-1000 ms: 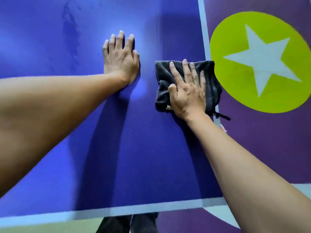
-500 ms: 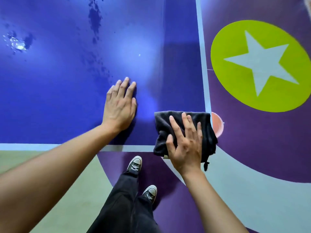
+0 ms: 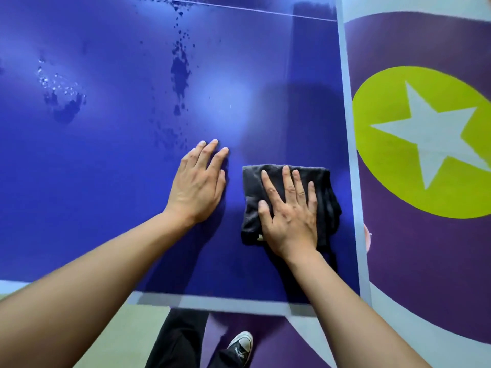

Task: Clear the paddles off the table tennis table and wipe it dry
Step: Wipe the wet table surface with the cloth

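The blue table tennis table fills most of the view. A folded dark grey cloth lies on it close to the right white edge line. My right hand presses flat on the cloth with straight fingers. My left hand rests flat on the bare table just left of the cloth. Water patches and droplets sit further out on the surface. No paddle is visible on the table.
The table's near edge and right edge are close to my hands. A pink object peeks out past the right edge. Below lies a purple floor with a green star circle. My shoe shows underneath.
My right hand has slid the cloth back from the near edge, away from me. My left hand stays flat beside it. The view has tilted, showing more wet table.
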`<action>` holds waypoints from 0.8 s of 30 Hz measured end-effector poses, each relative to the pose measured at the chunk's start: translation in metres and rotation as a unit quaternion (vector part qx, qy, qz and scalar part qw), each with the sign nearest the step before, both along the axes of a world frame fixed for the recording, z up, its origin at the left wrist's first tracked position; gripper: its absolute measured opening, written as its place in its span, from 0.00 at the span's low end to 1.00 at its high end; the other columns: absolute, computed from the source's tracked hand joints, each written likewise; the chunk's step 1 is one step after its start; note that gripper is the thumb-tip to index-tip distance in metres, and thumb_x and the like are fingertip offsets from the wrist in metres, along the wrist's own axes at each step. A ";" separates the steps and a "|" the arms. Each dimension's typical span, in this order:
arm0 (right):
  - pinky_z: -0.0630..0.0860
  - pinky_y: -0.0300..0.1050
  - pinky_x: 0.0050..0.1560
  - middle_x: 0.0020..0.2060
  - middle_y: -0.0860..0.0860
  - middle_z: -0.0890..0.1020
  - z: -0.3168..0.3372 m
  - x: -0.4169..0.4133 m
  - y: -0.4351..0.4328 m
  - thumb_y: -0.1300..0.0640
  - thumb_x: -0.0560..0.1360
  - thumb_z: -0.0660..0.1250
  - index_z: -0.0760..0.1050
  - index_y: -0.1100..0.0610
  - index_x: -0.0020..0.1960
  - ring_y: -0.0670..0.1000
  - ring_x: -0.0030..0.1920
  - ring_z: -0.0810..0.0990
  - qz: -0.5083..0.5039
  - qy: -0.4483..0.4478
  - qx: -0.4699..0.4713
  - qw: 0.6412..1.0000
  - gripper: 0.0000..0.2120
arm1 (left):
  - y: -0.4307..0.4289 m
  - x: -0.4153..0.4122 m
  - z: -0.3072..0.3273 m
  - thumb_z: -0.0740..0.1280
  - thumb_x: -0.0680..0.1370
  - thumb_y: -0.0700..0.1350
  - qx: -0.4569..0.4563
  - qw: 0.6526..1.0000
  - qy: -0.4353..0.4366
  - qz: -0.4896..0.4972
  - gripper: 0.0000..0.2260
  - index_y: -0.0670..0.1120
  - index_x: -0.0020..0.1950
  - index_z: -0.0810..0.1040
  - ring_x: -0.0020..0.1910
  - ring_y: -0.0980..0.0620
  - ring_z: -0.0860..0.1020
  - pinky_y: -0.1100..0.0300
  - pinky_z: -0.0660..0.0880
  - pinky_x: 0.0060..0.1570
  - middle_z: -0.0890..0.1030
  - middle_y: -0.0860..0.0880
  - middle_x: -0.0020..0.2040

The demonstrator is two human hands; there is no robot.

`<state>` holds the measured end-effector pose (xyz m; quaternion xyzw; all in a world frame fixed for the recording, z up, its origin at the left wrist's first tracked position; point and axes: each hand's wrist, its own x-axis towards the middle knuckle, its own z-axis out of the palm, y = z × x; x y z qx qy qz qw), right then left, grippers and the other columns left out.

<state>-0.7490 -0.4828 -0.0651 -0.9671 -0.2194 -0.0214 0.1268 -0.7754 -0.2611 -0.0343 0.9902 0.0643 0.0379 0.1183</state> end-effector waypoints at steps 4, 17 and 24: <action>0.43 0.60 0.81 0.83 0.54 0.56 -0.001 0.087 0.040 0.40 0.80 0.51 0.57 0.40 0.82 0.53 0.83 0.50 -0.019 0.010 -0.012 1.000 0.29 | 0.030 0.087 -0.006 0.52 0.83 0.49 -0.002 0.999 -0.011 -0.031 0.24 0.42 0.76 0.70 0.76 0.36 0.66 0.44 0.63 0.74 0.69 0.39 0.76; 0.39 0.58 0.81 0.84 0.52 0.51 0.003 0.421 0.154 0.39 0.82 0.48 0.52 0.37 0.82 0.51 0.83 0.45 -0.067 0.051 -0.049 0.995 0.28 | 0.095 0.257 -0.021 0.54 0.82 0.48 -0.008 0.999 -0.025 -0.024 0.26 0.43 0.79 0.66 0.79 0.40 0.62 0.45 0.56 0.79 0.66 0.40 0.79; 0.39 0.57 0.81 0.83 0.52 0.51 0.006 0.495 0.184 0.41 0.82 0.48 0.52 0.38 0.82 0.51 0.83 0.46 -0.071 0.055 -0.049 0.995 0.28 | 0.096 0.261 -0.024 0.55 0.82 0.46 -0.010 0.999 -0.032 -0.030 0.25 0.42 0.79 0.65 0.80 0.40 0.61 0.44 0.58 0.78 0.65 0.41 0.79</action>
